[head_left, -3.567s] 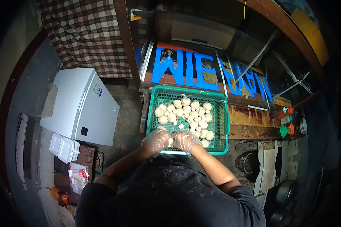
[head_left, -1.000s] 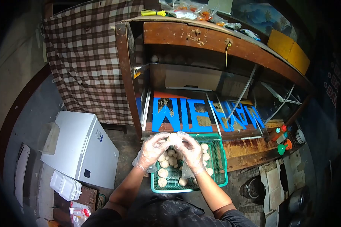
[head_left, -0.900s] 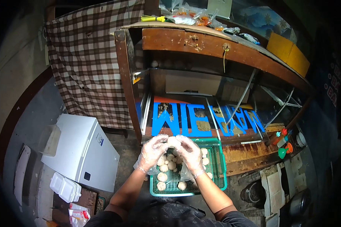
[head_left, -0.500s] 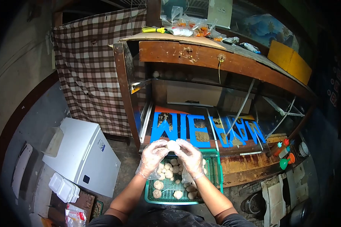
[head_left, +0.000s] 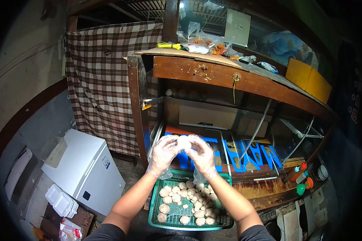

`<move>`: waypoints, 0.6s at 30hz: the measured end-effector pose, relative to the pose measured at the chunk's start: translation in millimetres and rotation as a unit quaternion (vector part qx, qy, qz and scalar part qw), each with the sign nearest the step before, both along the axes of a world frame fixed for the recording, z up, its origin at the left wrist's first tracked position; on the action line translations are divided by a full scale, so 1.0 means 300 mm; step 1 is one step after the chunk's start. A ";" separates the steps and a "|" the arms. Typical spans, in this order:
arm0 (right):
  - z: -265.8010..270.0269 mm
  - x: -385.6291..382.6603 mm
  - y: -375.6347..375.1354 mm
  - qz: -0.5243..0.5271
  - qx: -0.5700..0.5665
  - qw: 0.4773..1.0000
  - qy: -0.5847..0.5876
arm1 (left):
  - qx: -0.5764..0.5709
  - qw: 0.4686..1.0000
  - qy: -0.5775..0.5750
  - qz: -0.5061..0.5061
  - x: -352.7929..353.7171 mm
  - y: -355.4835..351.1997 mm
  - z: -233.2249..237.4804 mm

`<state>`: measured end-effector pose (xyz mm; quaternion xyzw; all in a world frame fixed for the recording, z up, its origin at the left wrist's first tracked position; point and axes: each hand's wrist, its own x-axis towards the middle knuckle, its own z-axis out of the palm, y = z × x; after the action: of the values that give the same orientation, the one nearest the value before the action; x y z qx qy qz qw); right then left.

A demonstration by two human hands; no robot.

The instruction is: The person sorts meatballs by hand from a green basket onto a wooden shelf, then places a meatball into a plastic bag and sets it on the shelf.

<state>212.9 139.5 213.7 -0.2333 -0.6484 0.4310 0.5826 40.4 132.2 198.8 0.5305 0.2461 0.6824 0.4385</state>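
Both of my hands wear clear plastic gloves. Between the fingertips of my left hand (head_left: 164, 156) and my right hand (head_left: 203, 156) is a pale, round meatball (head_left: 184, 142), overexposed by the light. Fingers of both hands are closed around its sides, raised above the far edge of a green plastic basket (head_left: 152, 209). Inside that basket lie several greyish-beige meatballs (head_left: 164, 208) of different sizes, bunched mostly toward the middle and right. My right forearm hides part of the basket's right side.
Ahead stands a wooden stall (head_left: 197, 68) with blue lettering (head_left: 253, 156) on its glass. Plastic bags of food (head_left: 207, 45) rest on its top. To the left are a white chest freezer (head_left: 84, 168) and foam boxes (head_left: 62, 201); sauce bottles (head_left: 295, 170) stand at right.
My hands have risen slightly with the meatball, further from the basket. The view has tilted up, and more of the basket's meatballs now show.
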 end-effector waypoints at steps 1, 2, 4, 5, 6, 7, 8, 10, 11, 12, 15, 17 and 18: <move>0.020 -0.004 0.016 0.008 0.001 1.000 0.002 | 0.003 1.000 0.004 -0.002 0.000 0.024 0.013; 0.013 -0.008 0.048 -0.011 0.010 1.000 0.002 | 0.025 1.000 -0.009 -0.013 0.000 0.045 0.024; 0.038 -0.015 0.097 -0.038 0.037 0.998 -0.013 | 0.060 0.998 0.030 0.020 0.001 0.091 0.060; 0.028 -0.016 0.146 -0.060 0.064 0.996 -0.024 | 0.073 0.994 0.063 0.044 -0.003 0.123 0.070; 0.041 -0.020 0.176 -0.069 0.085 0.994 -0.026 | 0.104 0.984 0.118 0.084 -0.011 0.151 0.084; 0.060 -0.018 0.199 -0.082 0.091 0.992 -0.042 | 0.103 0.983 0.124 0.087 -0.016 0.175 0.097; 0.073 -0.018 0.233 -0.099 0.109 0.987 -0.058 | 0.110 0.978 0.144 0.106 -0.019 0.199 0.110; 0.078 -0.032 0.317 -0.100 0.118 0.987 -0.049 | 0.119 0.971 0.164 0.127 -0.020 0.244 0.126; 0.079 -0.040 0.356 -0.098 0.121 0.987 -0.049 | 0.124 0.976 0.136 0.120 -0.015 0.273 0.130; 0.087 -0.054 0.378 -0.118 0.130 0.983 -0.051 | 0.128 0.979 0.108 0.113 -0.014 0.303 0.128; 0.106 -0.094 0.441 -0.161 0.158 0.973 -0.056 | 0.142 0.980 0.074 0.116 -0.016 0.385 0.127; 0.120 -0.118 0.481 -0.190 0.175 0.964 -0.062 | 0.155 0.977 0.070 0.124 -0.024 0.424 0.132; 0.128 -0.130 0.493 -0.185 0.158 0.969 -0.051 | 0.144 0.979 0.063 0.128 -0.027 0.445 0.134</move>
<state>174.0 287.4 252.1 -0.2760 -0.6828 0.1956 0.6476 32.2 265.8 238.9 0.5942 0.2385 0.7262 0.2504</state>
